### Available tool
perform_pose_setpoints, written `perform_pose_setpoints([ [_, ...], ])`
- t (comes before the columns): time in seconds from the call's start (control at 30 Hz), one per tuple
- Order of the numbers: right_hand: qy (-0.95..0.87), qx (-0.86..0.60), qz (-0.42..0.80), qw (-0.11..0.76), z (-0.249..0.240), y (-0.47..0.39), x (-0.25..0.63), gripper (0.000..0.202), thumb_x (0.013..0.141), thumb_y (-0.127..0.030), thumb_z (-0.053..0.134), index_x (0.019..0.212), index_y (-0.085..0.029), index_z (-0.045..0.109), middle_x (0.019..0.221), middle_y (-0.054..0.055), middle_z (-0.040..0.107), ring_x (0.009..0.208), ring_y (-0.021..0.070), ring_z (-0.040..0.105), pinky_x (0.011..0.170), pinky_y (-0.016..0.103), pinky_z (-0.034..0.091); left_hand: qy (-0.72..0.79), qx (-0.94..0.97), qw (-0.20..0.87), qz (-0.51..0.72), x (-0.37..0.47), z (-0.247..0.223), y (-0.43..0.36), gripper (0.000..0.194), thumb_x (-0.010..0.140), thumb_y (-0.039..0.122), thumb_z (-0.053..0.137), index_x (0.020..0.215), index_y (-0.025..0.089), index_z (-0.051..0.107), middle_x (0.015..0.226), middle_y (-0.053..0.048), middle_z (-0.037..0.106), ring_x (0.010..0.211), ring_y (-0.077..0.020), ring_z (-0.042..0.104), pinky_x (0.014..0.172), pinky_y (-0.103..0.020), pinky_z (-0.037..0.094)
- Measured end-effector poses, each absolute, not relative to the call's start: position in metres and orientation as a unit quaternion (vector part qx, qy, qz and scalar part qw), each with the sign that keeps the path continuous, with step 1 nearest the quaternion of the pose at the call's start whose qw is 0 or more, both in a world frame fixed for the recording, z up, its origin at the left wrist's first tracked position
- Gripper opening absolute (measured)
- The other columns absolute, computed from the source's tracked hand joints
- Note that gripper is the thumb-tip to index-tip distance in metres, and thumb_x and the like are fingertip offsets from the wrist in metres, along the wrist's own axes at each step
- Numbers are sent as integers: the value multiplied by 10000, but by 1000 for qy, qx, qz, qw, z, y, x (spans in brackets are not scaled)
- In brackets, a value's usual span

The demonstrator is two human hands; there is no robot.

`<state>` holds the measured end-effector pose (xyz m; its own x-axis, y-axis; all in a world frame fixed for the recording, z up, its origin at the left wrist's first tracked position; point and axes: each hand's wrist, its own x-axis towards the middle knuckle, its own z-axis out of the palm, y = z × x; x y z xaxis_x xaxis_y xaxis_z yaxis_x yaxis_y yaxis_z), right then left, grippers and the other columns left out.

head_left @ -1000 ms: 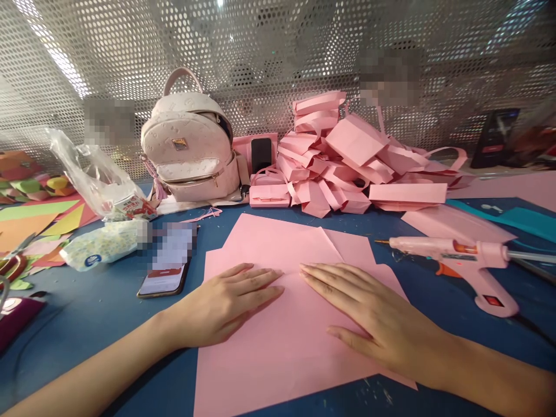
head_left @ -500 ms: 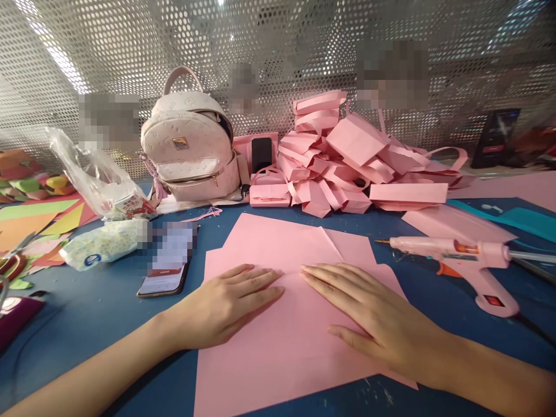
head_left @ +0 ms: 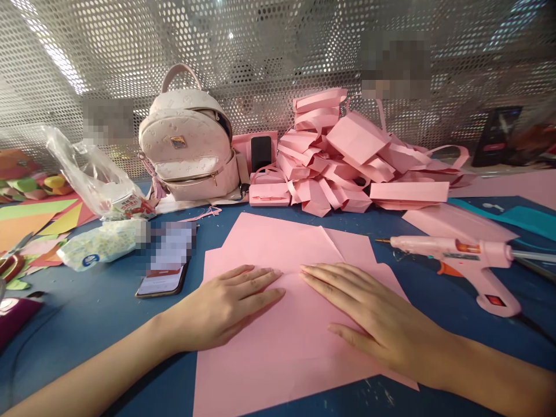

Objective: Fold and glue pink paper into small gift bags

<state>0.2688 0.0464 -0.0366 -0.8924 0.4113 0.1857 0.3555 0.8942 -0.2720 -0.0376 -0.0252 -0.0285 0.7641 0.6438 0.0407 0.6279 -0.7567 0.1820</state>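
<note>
Sheets of pink paper [head_left: 278, 359] lie overlapping in front of me, their edges at different angles. My left hand [head_left: 234, 304] rests flat on the left part of the top sheet, fingers stretched out toward the middle. On the right part lies my right hand [head_left: 365, 310], palm down with the thumb spread away from the fingers. Neither hand grips anything, and a narrow gap separates the fingertips. To the right of the paper a pink hot glue gun [head_left: 469, 255] lies on its side, nozzle toward the sheets.
Behind the paper stands a pile of pink folded paper bags [head_left: 343, 156], beside a pale backpack [head_left: 191, 147] and an upright phone [head_left: 261, 153]. Another phone [head_left: 167, 260], a tissue pack [head_left: 104, 243], a plastic bag [head_left: 87, 168] and scissors [head_left: 15, 258] are left. A perforated metal screen [head_left: 278, 46] closes the back.
Both hands stay in the same place on the pink paper. Only the camera view has shifted very slightly.
</note>
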Motion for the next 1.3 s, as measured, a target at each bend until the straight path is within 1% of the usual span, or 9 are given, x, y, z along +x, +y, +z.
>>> perform_pose_setpoints([
  [0.13,-966,-201,117,111,-38,47,269,670,966,-426,536,1564,-264,280,1564,66,407,1411,282,408,1141,478,402,340,935,78,61,-36,-28,-26,556,1019,151,349,1564,169,241,1613,-134,283,1497,-249,260,1219,-473,277],
  [0.3,-967,-201,118,99,-40,48,271,692,964,-437,535,1572,-263,253,1582,63,377,1428,280,380,1156,483,381,353,931,68,57,-34,-27,-27,538,1042,198,336,1569,197,229,1605,-129,304,1486,-251,289,1211,-476,298],
  [0.5,-965,-199,133,104,-43,48,271,698,970,-415,527,1580,-265,222,1601,60,337,1450,277,349,1181,476,343,361,929,58,60,-33,-28,-29,529,1043,241,354,1559,177,262,1606,-145,293,1476,-280,309,1199,-498,316],
  [0.7,-966,-201,133,93,-45,49,271,700,977,-414,511,1585,-274,193,1616,62,300,1462,287,325,1179,502,340,364,928,48,67,-33,-30,-31,517,1042,250,364,1547,166,295,1610,-146,283,1472,-296,313,1196,-506,321],
  [1.03,-969,-201,123,74,-43,47,273,702,993,-403,481,1592,-268,140,1630,57,258,1475,286,296,1184,514,331,367,926,51,67,-30,-29,-33,516,1044,308,378,1531,147,323,1589,-158,338,1455,-292,353,1194,-491,320],
  [1.1,-969,-203,120,73,-44,47,273,702,994,-406,480,1592,-272,139,1630,55,261,1473,286,301,1179,513,342,367,926,56,73,-29,-29,-33,523,1041,321,395,1532,158,319,1574,-157,370,1428,-294,396,1182,-494,331],
  [1.17,-968,-203,123,81,-44,48,273,706,989,-410,489,1591,-282,144,1626,52,275,1467,286,315,1171,507,356,382,917,67,91,-29,-28,-34,538,1028,352,439,1527,183,326,1535,-149,434,1362,-295,471,1134,-490,390],
  [1.23,-967,-199,127,92,-44,49,273,713,981,-413,503,1589,-295,149,1619,48,298,1457,288,335,1166,501,364,433,889,86,122,-29,-26,-34,552,991,401,523,1490,211,386,1424,-137,545,1241,-294,558,1029,-467,479],
  [1.3,-968,-192,129,98,-43,49,273,712,977,-408,506,1587,-303,154,1611,48,317,1448,290,351,1164,502,365,501,844,122,152,-30,-24,-34,512,935,421,619,1397,236,498,1245,-104,634,1082,-269,626,896,-408,540],
])
